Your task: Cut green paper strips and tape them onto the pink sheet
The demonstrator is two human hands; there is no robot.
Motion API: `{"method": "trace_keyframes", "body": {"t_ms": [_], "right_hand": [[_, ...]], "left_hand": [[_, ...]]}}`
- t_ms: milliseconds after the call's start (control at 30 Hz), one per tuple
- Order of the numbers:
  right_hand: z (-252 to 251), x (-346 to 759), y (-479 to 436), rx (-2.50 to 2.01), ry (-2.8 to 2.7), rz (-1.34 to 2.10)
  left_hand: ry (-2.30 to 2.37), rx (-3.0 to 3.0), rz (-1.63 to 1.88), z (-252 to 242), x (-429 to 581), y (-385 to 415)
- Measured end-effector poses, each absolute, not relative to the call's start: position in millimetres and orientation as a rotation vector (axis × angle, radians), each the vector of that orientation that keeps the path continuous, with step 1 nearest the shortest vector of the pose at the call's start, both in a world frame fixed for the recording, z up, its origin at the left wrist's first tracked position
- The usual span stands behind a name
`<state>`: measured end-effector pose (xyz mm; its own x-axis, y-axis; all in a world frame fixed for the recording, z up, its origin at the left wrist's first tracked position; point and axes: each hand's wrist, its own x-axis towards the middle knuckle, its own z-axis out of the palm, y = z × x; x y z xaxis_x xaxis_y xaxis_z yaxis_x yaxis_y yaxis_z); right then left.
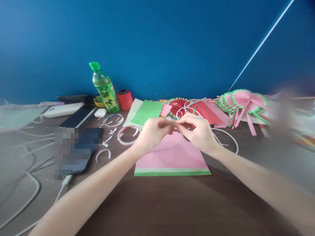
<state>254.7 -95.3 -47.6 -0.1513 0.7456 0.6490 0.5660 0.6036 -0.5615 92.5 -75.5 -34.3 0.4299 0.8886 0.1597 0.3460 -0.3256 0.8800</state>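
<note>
My left hand (156,131) and my right hand (197,131) meet at the centre, fingertips pinched together. Between them shows a small green piece (173,124), mostly covered by the fingers; its kind is unclear. Below the hands lies a pink paper sheet (172,154) with a white and green band along its near edge. Just behind the fingers are a pink pleated paper (166,110) and a red pleated fan (179,104) with a green edge. A loop of white cord or strip (182,111) lies over the fan.
Green paper (147,112) and red paper (209,113) lie behind. Pink folded fans (248,101) stack at the right. At left are a tape roll (120,136), a green-capped bottle (104,87), a red thread spool (125,100), a phone (86,150) and white cables (36,183).
</note>
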Motion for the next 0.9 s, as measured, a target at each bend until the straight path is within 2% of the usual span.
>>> {"method": "trace_keyframes", "body": {"t_ms": [900], "right_hand": [[-43.7,255.7,-95.8,-1.072,-1.81,0.332]], "left_hand": [[1.031,1.831,0.854,-33.5,93.9,-75.8]]}}
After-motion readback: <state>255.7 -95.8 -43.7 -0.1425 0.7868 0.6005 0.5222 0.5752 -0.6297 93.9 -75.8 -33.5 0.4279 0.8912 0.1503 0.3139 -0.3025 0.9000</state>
